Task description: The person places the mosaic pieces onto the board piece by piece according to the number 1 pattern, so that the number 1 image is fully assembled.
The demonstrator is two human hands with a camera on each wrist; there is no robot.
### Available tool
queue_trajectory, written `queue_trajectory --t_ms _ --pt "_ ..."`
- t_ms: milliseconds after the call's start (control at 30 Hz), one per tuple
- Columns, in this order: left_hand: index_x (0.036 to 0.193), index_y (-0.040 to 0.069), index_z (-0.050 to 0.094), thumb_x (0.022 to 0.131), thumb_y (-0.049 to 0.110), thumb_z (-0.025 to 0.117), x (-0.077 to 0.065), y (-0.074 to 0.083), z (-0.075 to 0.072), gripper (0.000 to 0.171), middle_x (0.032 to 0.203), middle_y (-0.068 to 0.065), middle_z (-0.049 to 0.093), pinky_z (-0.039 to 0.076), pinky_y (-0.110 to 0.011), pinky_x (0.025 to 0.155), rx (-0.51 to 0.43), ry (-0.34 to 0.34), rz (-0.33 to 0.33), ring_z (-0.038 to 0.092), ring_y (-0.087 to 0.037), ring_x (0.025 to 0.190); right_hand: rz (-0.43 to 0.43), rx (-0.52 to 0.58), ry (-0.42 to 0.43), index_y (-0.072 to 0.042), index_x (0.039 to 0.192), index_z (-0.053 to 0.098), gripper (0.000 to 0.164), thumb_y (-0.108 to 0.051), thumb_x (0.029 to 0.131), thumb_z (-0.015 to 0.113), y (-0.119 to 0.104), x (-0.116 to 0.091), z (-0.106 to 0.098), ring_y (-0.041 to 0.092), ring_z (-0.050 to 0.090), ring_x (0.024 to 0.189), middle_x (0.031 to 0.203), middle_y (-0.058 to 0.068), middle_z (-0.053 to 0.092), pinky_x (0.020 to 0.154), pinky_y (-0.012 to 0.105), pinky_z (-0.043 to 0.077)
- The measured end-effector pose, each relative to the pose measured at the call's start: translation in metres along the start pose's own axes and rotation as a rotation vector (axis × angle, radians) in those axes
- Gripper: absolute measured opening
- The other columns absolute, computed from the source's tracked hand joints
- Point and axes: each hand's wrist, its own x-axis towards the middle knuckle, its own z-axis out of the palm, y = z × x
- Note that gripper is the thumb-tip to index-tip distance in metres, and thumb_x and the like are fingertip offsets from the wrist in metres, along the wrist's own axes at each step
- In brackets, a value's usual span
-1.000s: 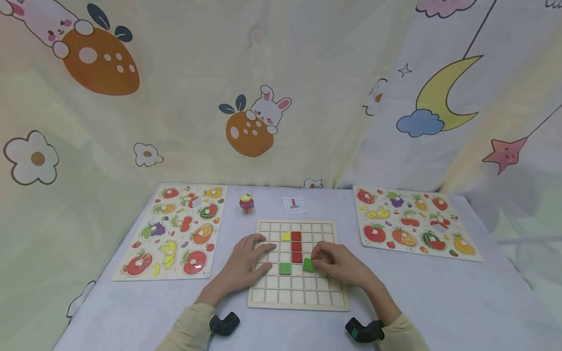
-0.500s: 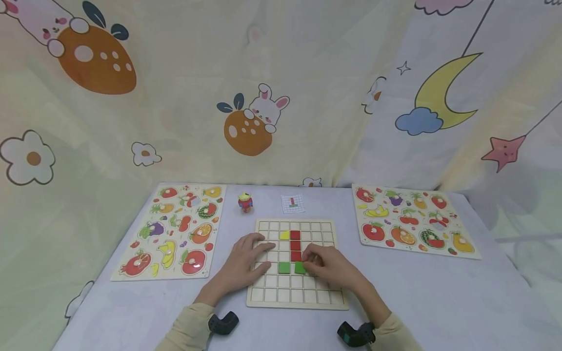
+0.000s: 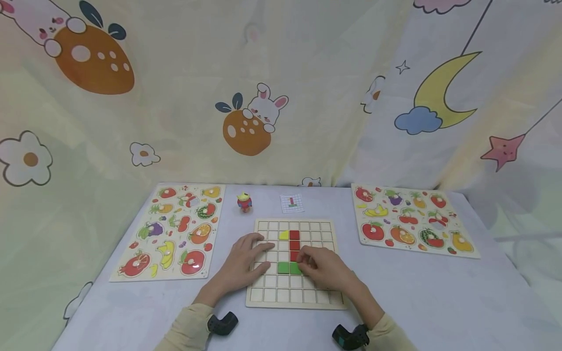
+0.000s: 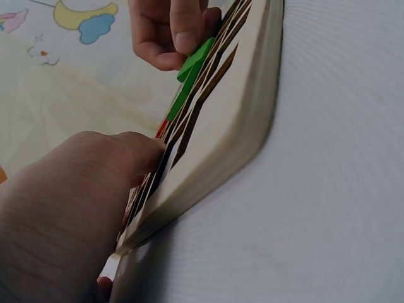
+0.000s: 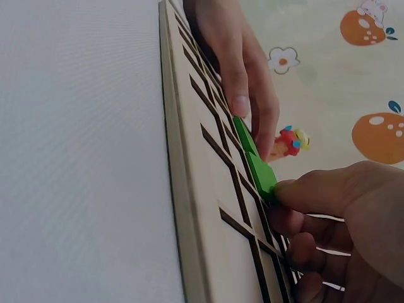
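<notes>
A wooden grid board (image 3: 290, 295) lies on the table, a yellow tile (image 3: 284, 235) and red tiles (image 3: 294, 245) set in its squares. My right hand (image 3: 327, 268) pinches a green square tile (image 5: 261, 175) by its edge, under the red column. In the left wrist view this tile (image 4: 197, 58) sits slightly tilted, one end raised above the grid. Right beside it, a second green tile (image 3: 283, 268) lies in its square. My left hand (image 3: 243, 259) rests on the board's left side with fingers spread, holding no tile.
Fruit puzzle boards lie at the left (image 3: 169, 234) and right (image 3: 412, 223). Behind the grid stand a small toy figure (image 3: 244, 202) and a card (image 3: 292, 204) printed with a coloured grid pattern. A cartoon-print curtain (image 3: 189, 97) hangs along the table's back edge.
My right hand has moved left with the green tile, bringing it from one square away to against the other green tile, below the red column. My left hand stays in place.
</notes>
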Motion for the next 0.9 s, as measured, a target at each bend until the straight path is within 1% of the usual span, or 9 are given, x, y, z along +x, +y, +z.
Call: queue_trajectory --t_ms 200,367,467,600,700,900 --pt "0.132 0.033 0.053 0.091 0.044 0.056 0.000 -0.001 0.001 0.042 0.135 0.000 0.042 0.029 -0.048 0.109 0.005 -0.010 -0.004 0.034 -0.021 0.131 0.004 -0.032 0.012 -0.016 0.087 0.064 0.005 -0.020 0.086 0.067 -0.002 -0.001 0.000 0.003 0.046 0.061 0.070 -0.014 0.055 0.054 0.018 0.041" --pt "0.132 0.033 0.052 0.091 0.044 0.056 0.000 -0.001 0.001 0.043 0.136 -0.001 0.041 0.028 -0.048 0.109 -0.001 -0.021 -0.011 0.033 -0.021 0.132 0.003 -0.028 -0.006 -0.017 0.089 0.065 0.006 -0.023 0.088 0.065 0.000 -0.001 -0.001 0.004 0.047 0.063 0.071 -0.015 0.056 0.056 0.018 0.042" --pt "0.132 0.032 0.053 0.091 0.044 0.056 0.000 0.000 0.001 0.043 0.137 -0.001 0.042 0.028 -0.049 0.110 -0.008 -0.021 -0.014 0.033 -0.021 0.132 0.010 -0.018 -0.021 -0.020 0.092 0.065 0.006 -0.026 0.089 0.064 0.002 -0.002 -0.004 0.003 0.048 0.063 0.071 -0.016 0.056 0.056 0.019 0.043" --pt "0.132 0.031 0.053 0.091 0.043 0.056 0.000 0.000 0.001 0.043 0.137 -0.001 0.042 0.028 -0.049 0.109 -0.012 -0.015 -0.011 0.033 -0.021 0.132 0.026 0.005 -0.031 -0.023 0.094 0.063 0.005 -0.026 0.090 0.063 0.009 -0.004 -0.013 0.004 0.049 0.063 0.071 -0.016 0.056 0.057 0.020 0.043" --pt "0.132 0.031 0.053 0.090 0.043 0.057 0.000 0.000 0.001 0.043 0.136 -0.001 0.042 0.028 -0.049 0.109 -0.013 -0.010 -0.007 0.033 -0.022 0.132 0.030 0.029 -0.042 -0.022 0.093 0.063 0.005 -0.026 0.090 0.063 0.017 -0.006 -0.023 0.005 0.051 0.066 0.074 -0.013 0.056 0.059 0.020 0.044" --pt "0.132 0.031 0.053 0.091 0.044 0.056 0.000 0.001 0.000 0.043 0.136 -0.001 0.042 0.028 -0.049 0.109 -0.005 -0.015 -0.011 0.033 -0.022 0.132 0.057 0.061 -0.117 -0.017 0.095 0.062 0.008 -0.025 0.092 0.060 0.036 -0.015 -0.047 0.010 0.052 0.071 0.078 -0.007 0.059 0.059 0.022 0.045"
